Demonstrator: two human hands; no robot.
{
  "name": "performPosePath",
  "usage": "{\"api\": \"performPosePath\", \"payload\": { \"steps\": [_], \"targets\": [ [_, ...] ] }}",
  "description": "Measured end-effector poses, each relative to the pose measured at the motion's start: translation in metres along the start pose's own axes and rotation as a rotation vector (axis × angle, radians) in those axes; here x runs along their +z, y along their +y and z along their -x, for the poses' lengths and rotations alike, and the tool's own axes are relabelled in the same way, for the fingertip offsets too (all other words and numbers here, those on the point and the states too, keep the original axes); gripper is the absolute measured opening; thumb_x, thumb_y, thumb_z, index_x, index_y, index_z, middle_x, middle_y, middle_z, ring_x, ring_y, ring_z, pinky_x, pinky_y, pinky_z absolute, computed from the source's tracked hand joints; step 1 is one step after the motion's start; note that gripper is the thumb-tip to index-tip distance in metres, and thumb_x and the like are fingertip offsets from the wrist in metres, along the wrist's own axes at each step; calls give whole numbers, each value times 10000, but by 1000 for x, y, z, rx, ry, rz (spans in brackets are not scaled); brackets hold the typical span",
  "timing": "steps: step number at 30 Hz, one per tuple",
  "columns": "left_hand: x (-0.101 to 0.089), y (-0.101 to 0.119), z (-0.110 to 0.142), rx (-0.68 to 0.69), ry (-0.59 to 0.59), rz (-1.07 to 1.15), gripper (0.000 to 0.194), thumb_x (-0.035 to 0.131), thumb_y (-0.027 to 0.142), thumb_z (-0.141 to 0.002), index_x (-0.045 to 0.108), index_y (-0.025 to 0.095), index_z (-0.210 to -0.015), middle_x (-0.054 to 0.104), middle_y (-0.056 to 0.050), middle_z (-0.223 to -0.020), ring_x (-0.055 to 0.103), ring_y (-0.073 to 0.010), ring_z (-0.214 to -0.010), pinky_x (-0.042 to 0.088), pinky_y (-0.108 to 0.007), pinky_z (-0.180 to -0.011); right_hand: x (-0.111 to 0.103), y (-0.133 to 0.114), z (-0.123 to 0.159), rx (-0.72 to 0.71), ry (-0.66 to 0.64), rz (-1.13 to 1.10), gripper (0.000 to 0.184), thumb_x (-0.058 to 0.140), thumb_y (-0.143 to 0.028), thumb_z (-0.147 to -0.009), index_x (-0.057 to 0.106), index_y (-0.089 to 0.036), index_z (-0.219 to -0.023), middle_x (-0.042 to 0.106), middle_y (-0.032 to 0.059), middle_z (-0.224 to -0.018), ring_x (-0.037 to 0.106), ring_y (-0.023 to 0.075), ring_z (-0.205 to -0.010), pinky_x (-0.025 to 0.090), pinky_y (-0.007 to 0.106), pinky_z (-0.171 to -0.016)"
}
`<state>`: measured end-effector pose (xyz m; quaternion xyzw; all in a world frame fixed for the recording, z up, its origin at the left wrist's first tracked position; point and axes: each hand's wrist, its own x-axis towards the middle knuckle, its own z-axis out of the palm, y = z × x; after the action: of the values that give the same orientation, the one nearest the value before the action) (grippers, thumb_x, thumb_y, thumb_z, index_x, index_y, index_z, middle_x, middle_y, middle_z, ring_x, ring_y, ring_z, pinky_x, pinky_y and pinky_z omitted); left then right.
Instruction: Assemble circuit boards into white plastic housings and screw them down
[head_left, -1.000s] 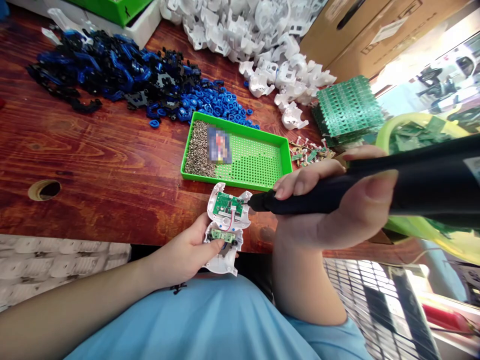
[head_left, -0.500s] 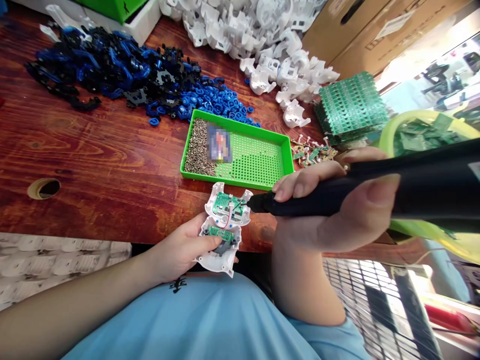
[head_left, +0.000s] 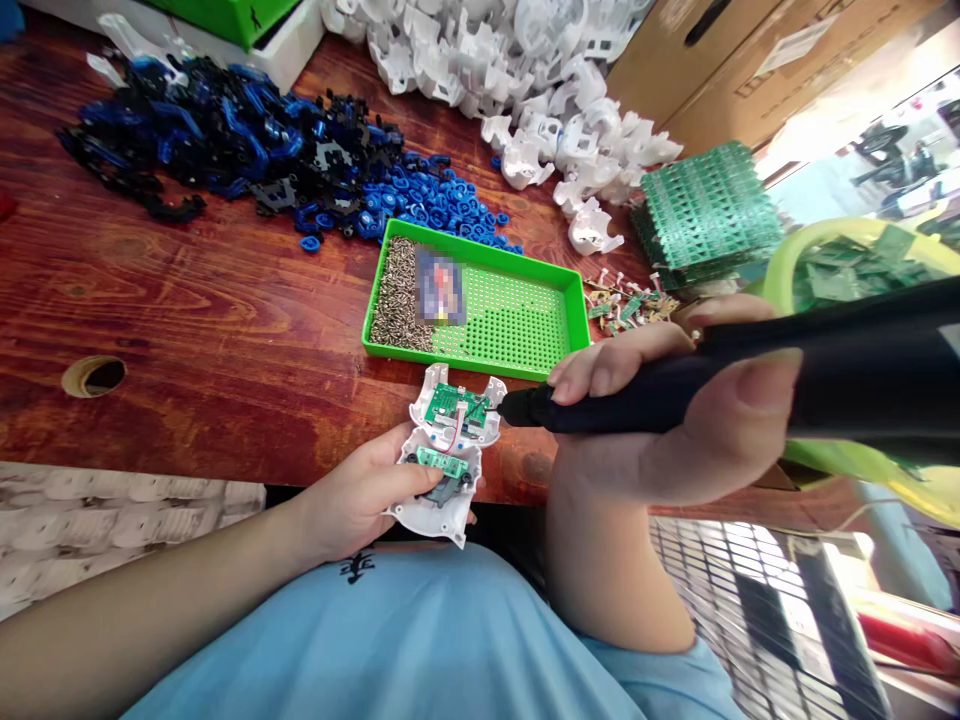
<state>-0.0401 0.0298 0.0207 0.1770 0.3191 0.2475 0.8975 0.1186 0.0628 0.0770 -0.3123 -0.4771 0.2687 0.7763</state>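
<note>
My left hand grips a white plastic housing made of two halves, held low at the table's front edge. A green circuit board sits in the upper half and a smaller board in the lower one, with thin wires running between them. My left thumb presses at the lower board. Wrapped in my right hand is a black electric screwdriver, lying nearly level. Its tip reaches the right side of the upper board; whether a screw is under it cannot be made out.
Just beyond the housing lies a green tray with small screws at its left end. Farther back are black and blue plastic parts, white shells and stacked green boards. A hole pierces the tabletop at left.
The lower half of the housing has tilted slightly in my left hand. The screwdriver tip stays at the same side of the upper board. The whole view has shifted very slightly.
</note>
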Motion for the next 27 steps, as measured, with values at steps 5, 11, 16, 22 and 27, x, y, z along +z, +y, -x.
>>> {"api": "performPosePath", "payload": {
  "steps": [5, 11, 16, 22, 27],
  "targets": [
    [-1, -2, -2, 37, 13, -28, 308, 744, 212, -672, 612, 160, -945, 739, -47, -816, 689, -207, -674, 537, -299, -622, -1, 1, 0, -10, 12, -11, 153, 639, -328, -777, 594, -192, -832, 522, -50, -478, 448, 110, -326, 366, 233, -296],
    [-11, -13, -3, 73, -8, -103, 342, 671, 203, -798, 573, 258, -1121, 716, 23, -917, 664, -141, -771, 507, -236, -704, 0, 3, 1, -7, 1, 6, 170, 667, -316, -755, 599, -188, -843, 536, -49, -482, 460, 110, -331, 372, 232, -296],
    [-9, -13, 0, 137, 15, -305, 366, 558, 189, -884, 496, 282, -1233, 667, 37, -1123, 601, -118, -965, 457, -187, -805, -1, 5, 9, 28, -86, 21, 179, 670, -322, -774, 597, -212, -894, 545, -51, -517, 477, 109, -361, 408, 242, -334],
    [-1, -9, 0, 121, 52, -438, 387, 507, 192, -875, 445, 232, -1254, 645, 5, -1145, 559, -160, -1029, 444, -233, -849, -3, 12, 14, 19, -147, 27, 122, 660, -284, -796, 598, -206, -867, 526, -45, -514, 489, 112, -378, 418, 243, -344],
    [1, -9, 1, 87, 90, -474, 420, 504, 214, -849, 426, 217, -1262, 653, -16, -1084, 548, -209, -1049, 460, -267, -777, -2, 14, 11, 23, -140, 22, 125, 665, -298, -776, 599, -217, -844, 514, -56, -480, 452, 111, -329, 386, 241, -295]
  ]
}}
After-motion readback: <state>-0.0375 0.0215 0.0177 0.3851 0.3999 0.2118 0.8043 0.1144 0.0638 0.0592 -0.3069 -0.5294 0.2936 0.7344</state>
